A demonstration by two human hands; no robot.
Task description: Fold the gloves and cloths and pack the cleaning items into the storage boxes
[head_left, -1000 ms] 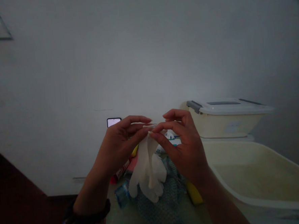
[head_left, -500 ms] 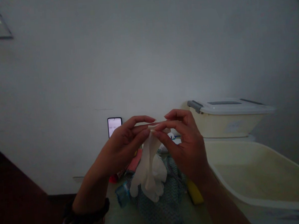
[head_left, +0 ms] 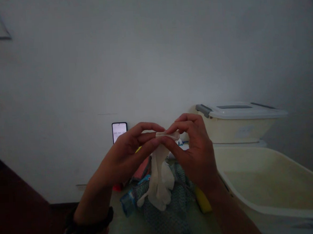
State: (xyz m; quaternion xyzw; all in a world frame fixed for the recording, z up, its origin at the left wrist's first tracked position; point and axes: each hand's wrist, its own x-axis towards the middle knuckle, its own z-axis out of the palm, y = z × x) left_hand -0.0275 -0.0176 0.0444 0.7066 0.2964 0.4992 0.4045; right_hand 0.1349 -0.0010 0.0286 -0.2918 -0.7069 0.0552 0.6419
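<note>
A thin white glove [head_left: 159, 178] hangs by its cuff in front of me, fingers pointing down. My left hand [head_left: 127, 156] pinches the cuff from the left with thumb and fingertips pressed together. My right hand [head_left: 194, 153] pinches the same cuff from the right. Both hands meet at chest height above a heap of items. A dark beaded bracelet sits on my left wrist.
Below the glove lie a grey-blue mesh cloth [head_left: 170, 215], a small blue bottle [head_left: 127, 203], a yellow object [head_left: 202, 200] and a red item [head_left: 117, 187]. A phone [head_left: 119, 131] leans on the white wall. A cream tub [head_left: 272, 184] and a lidded bin [head_left: 238, 120] stand at the right.
The glove has narrowed and hangs more bunched. My fingertips have shifted slightly along the cuff, and the blue bottle shows more fully below.
</note>
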